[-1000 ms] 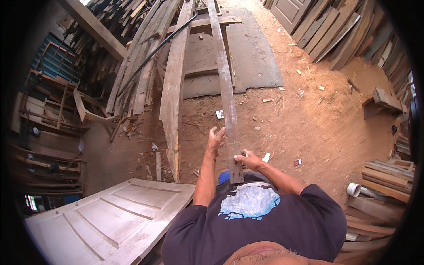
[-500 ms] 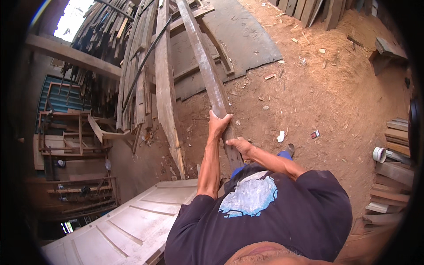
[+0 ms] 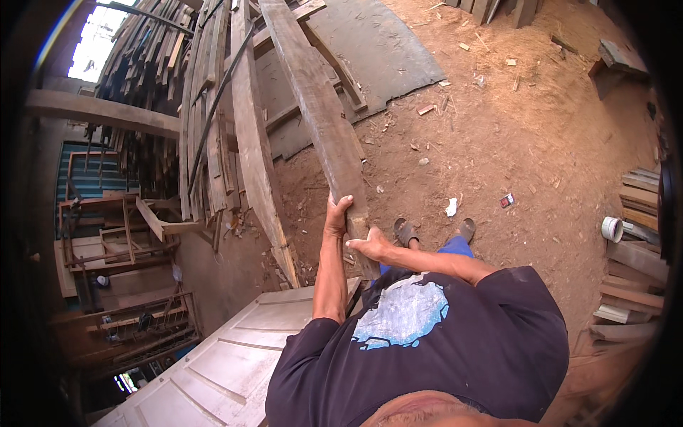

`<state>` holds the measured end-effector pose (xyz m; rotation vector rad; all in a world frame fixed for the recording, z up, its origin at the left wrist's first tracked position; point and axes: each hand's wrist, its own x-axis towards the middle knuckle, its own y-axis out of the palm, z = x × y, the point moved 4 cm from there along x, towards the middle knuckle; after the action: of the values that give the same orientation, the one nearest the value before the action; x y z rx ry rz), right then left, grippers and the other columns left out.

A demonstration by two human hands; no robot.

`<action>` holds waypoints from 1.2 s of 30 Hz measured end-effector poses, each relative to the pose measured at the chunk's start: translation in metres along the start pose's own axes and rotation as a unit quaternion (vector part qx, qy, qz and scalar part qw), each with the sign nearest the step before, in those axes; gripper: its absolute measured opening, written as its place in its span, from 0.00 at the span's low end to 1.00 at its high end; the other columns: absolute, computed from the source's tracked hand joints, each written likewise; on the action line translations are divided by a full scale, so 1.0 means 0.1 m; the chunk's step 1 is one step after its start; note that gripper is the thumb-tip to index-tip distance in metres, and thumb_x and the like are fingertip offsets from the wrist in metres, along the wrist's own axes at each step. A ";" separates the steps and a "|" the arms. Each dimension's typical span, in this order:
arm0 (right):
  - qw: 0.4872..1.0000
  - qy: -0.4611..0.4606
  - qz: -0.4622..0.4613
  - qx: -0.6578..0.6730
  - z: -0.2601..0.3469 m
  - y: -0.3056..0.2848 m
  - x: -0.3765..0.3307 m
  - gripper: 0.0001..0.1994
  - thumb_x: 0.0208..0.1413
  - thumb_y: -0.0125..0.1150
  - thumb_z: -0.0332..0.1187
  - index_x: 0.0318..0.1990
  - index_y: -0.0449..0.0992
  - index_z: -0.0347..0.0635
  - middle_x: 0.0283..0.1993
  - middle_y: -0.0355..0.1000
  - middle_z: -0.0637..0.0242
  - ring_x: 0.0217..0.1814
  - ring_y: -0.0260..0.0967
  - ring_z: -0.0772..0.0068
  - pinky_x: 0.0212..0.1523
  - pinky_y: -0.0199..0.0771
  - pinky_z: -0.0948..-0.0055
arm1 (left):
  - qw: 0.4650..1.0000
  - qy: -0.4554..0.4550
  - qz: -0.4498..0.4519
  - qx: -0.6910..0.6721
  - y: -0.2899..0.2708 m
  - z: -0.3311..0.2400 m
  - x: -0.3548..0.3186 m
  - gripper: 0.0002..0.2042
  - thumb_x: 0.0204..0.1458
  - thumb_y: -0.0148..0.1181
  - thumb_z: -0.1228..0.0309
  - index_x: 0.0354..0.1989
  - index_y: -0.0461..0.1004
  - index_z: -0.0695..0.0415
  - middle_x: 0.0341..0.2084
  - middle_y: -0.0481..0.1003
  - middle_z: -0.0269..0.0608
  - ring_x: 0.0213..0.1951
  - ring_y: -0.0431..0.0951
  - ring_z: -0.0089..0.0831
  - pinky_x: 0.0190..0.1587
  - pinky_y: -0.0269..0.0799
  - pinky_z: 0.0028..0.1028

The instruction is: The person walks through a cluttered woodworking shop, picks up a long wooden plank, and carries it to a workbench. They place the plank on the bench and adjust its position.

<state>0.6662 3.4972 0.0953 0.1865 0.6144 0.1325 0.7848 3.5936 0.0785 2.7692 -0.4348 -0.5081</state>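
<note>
A long, weathered wooden plank [image 3: 316,107] runs from just in front of my body toward the far end of the yard, its broad brown face turned up. My left hand [image 3: 337,215] grips its left edge, with the thumb on top and the fingers hidden beneath. Closer to me, my right hand [image 3: 372,245] is closed on the right side near the plank's end, thumb across the upper face; its other fingers are partly hidden. To the left lies another long board [image 3: 250,135], apart from the held one, with a splintered near end.
Stacked timber [image 3: 149,64] fills the far left. A pale panelled door [image 3: 235,356] lies at my near left. A grey sheet [image 3: 398,57] and a wooden frame [image 3: 334,60] lie ahead. Cut wood [image 3: 637,274] and a white pipe piece [image 3: 612,228] are on the right.
The held plank has rolled, so its wide face now shows instead of a narrower one. My hands have shifted slightly with it, and both sandalled feet now show.
</note>
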 end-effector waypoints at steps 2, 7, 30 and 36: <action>0.998 -0.052 0.018 -0.011 -0.04 0.05 0.08 0.27 0.45 0.71 0.42 0.47 0.74 0.28 0.43 0.75 0.55 0.45 0.72 0.67 0.47 0.73 0.65 | 1.000 0.009 -0.001 -0.006 -0.01 -0.03 -0.03 0.33 0.42 0.65 0.61 0.57 0.64 0.61 0.42 0.74 0.40 0.42 0.76 0.30 0.45 0.75 0.31; 0.997 -0.030 0.049 -0.045 -0.19 0.10 0.26 0.33 0.44 0.72 0.44 0.52 0.70 0.27 0.43 0.74 0.55 0.46 0.72 0.66 0.47 0.72 0.65 | 1.000 0.000 0.005 -0.029 -0.01 -0.07 -0.06 0.33 0.42 0.64 0.58 0.56 0.64 0.62 0.41 0.74 0.40 0.39 0.77 0.31 0.42 0.76 0.32; 0.906 0.115 -0.190 -0.361 -1.56 -2.91 0.35 0.21 0.49 0.63 0.44 0.34 0.79 0.29 0.32 0.76 0.42 0.39 0.77 0.50 0.38 0.72 0.58 | 0.977 -0.115 0.003 -0.181 -0.84 0.77 -0.01 0.33 0.43 0.61 0.54 0.55 0.67 0.65 0.43 0.77 0.52 0.42 0.79 0.39 0.45 0.77 0.37; 0.887 0.160 -0.202 -0.383 -2.03 -3.57 0.05 0.21 0.51 0.61 0.45 0.34 0.79 0.29 0.36 0.76 0.41 0.38 0.76 0.47 0.41 0.73 0.55 | 0.987 -0.060 -0.069 -0.133 -0.83 0.69 -0.08 0.29 0.49 0.62 0.55 0.56 0.67 0.62 0.44 0.75 0.43 0.44 0.77 0.35 0.48 0.74 0.35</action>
<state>0.5762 3.1778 -0.1465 -0.7450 0.8729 -0.0061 0.7708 3.6569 -0.0083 2.5302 -0.1840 -0.7132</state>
